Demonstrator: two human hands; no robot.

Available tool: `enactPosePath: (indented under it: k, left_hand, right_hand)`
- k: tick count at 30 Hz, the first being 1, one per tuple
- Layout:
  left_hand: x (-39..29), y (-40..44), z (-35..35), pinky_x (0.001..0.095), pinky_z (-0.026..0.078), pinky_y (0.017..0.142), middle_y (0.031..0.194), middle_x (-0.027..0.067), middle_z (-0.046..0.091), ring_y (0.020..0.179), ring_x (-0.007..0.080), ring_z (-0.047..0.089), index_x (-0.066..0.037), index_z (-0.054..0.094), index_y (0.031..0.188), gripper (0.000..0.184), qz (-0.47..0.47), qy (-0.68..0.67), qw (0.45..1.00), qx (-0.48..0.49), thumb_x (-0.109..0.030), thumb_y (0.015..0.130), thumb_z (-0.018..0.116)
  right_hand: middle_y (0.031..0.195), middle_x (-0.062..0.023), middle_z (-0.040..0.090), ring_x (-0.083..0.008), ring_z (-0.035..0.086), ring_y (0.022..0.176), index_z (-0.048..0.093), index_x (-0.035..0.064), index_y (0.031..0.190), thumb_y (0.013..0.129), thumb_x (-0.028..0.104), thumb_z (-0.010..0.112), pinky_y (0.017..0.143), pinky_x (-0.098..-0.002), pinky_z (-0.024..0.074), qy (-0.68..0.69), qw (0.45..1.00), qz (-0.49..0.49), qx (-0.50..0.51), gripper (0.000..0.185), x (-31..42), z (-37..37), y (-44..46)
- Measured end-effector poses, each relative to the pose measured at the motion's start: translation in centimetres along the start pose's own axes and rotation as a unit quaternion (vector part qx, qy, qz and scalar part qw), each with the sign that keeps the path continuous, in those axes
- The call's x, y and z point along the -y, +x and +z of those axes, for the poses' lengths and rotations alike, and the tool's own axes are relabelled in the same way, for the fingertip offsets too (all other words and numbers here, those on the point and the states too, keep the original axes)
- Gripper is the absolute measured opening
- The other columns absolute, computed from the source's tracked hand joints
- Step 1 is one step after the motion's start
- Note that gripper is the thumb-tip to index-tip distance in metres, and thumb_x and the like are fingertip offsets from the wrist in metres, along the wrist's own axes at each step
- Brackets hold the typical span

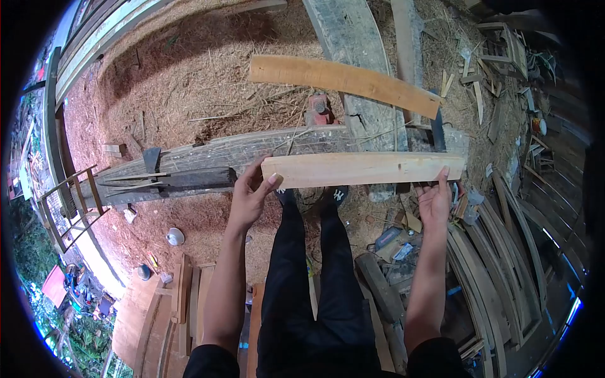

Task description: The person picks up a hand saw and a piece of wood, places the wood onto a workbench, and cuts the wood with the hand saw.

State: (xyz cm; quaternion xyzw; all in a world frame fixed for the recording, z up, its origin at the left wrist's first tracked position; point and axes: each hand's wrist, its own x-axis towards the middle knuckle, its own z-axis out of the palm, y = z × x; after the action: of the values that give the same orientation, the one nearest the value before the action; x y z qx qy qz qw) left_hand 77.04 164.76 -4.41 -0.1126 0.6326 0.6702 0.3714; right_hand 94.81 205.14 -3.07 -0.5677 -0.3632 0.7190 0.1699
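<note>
We seem to be at a holding step, the pale plank [359, 169] spanning from our left hand [251, 194] to our right hand [435, 201]; any move from here would call for even support. The left, partly closed, grasps one end; the right pinches the other, fingers loosely curled.

- Straight plank [353, 170]: pale cream, with small darker spots
- Curved board [340, 76]: warm orange-tan
- Wide timber [353, 44]: weathered grey, streaked
- Sawdust [151, 88]: pinkish tan
- Clamp-like metal piece [319, 108]: faded red
- Trousers [283, 277]: plain black
- Footwear [334, 196]: black, white marks
</note>
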Motion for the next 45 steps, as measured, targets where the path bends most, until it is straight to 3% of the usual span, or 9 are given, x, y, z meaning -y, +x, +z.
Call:
enactPosePath:
  k: [8,14,17,20,22,27,29,33,45]
  left_hand:
    - [0.5,-0.2,-0.3,0.0392,0.047,0.114,0.141,0.0123,0.063,0.133,0.0218,0.059,0.000,0.050,0.151,0.053,0.034,0.028,0.999,0.021,-0.019,0.105,0.070]
    - [0.3,-1.0,0.1,0.0405,0.045,0.115,0.142,0.0125,0.062,0.135,0.0233,0.058,0.000,0.051,0.151,0.055,0.041,0.038,0.998,0.006,-0.019,0.104,0.072]
    - [0.4,-1.0,0.2,0.0402,0.045,0.115,0.143,0.0123,0.062,0.135,0.0230,0.058,-0.001,0.051,0.151,0.055,0.035,0.029,0.999,0.001,-0.019,0.104,0.072]
    - [1.0,-0.9,0.0,0.0400,0.045,0.115,0.143,0.0119,0.062,0.135,0.0228,0.058,-0.001,0.051,0.151,0.055,0.059,0.010,0.998,0.013,-0.019,0.104,0.072]
    - [0.7,-0.9,0.2,0.0397,0.046,0.114,0.142,0.0132,0.062,0.134,0.0234,0.059,0.000,0.051,0.151,0.056,0.051,0.006,0.999,0.007,-0.019,0.103,0.073]
    - [0.5,-0.8,0.2,0.0396,0.045,0.114,0.142,0.0109,0.063,0.133,0.0221,0.059,-0.002,0.052,0.151,0.055,0.040,0.025,0.999,-0.003,-0.020,0.103,0.073]
    - [0.5,-0.7,0.1,0.0392,0.045,0.114,0.141,0.0109,0.063,0.133,0.0218,0.059,-0.002,0.053,0.151,0.055,0.025,0.029,0.999,-0.006,-0.020,0.103,0.073]
    - [0.4,-0.6,0.0,0.0387,0.049,0.112,0.141,0.0144,0.062,0.133,0.0235,0.060,-0.001,0.052,0.149,0.055,0.027,0.018,0.999,0.002,-0.019,0.103,0.074]
    - [0.5,-0.3,-0.2,0.0385,0.047,0.112,0.142,0.0120,0.061,0.133,0.0225,0.058,-0.002,0.052,0.149,0.055,0.027,0.027,0.999,0.005,-0.021,0.102,0.075]
  right_hand:
    - [0.147,-0.0135,0.057,-0.0298,0.060,0.130,0.050,0.0075,0.149,0.107,0.047,0.066,0.103,-0.0497,0.0556,-0.032,0.999,0.001,-0.013,0.060,-0.4,0.3,-0.3]
    - [0.153,-0.0155,0.049,-0.0296,0.055,0.135,0.035,0.0118,0.163,0.110,0.041,0.062,0.102,-0.0491,0.0516,-0.131,0.983,-0.086,-0.094,0.066,-1.9,2.2,-2.6]
    - [0.149,-0.0175,0.048,-0.0283,0.055,0.128,0.025,0.0131,0.168,0.111,0.039,0.061,0.101,-0.0481,0.0495,-0.194,0.958,-0.162,-0.133,0.072,-3.0,3.0,-3.9]
    - [0.142,-0.0187,0.047,-0.0262,0.053,0.117,0.022,0.0117,0.170,0.111,0.033,0.060,0.099,-0.0445,0.0475,-0.395,0.845,-0.299,-0.202,0.073,-4.3,3.0,-6.0]
    - [0.126,-0.0146,0.053,-0.0217,0.051,0.102,0.029,0.0074,0.168,0.108,0.018,0.063,0.092,-0.0372,0.0462,-0.480,0.765,-0.403,-0.148,0.071,-5.0,4.3,-8.6]
    - [0.128,-0.0180,0.053,-0.0303,0.054,0.114,0.041,-0.0029,0.159,0.100,0.007,0.067,0.098,-0.0440,0.0468,-0.480,0.785,-0.352,0.170,0.066,-7.6,6.4,-12.4]
    - [0.127,-0.0204,0.053,-0.0361,0.056,0.114,0.042,-0.0019,0.159,0.097,0.006,0.070,0.100,-0.0466,0.0467,-0.523,0.697,-0.434,0.229,0.069,-8.3,8.0,-12.7]
    - [0.128,-0.0214,0.052,-0.0383,0.055,0.116,0.042,0.0041,0.162,0.096,0.009,0.072,0.102,-0.0490,0.0461,-0.501,0.755,-0.358,0.225,0.073,-9.2,9.5,-12.5]
    - [0.124,-0.0201,0.048,-0.0383,0.052,0.114,0.037,0.0140,0.167,0.097,0.016,0.074,0.100,-0.0493,0.0452,-0.570,0.723,-0.319,0.224,0.080,-8.1,10.8,-13.1]
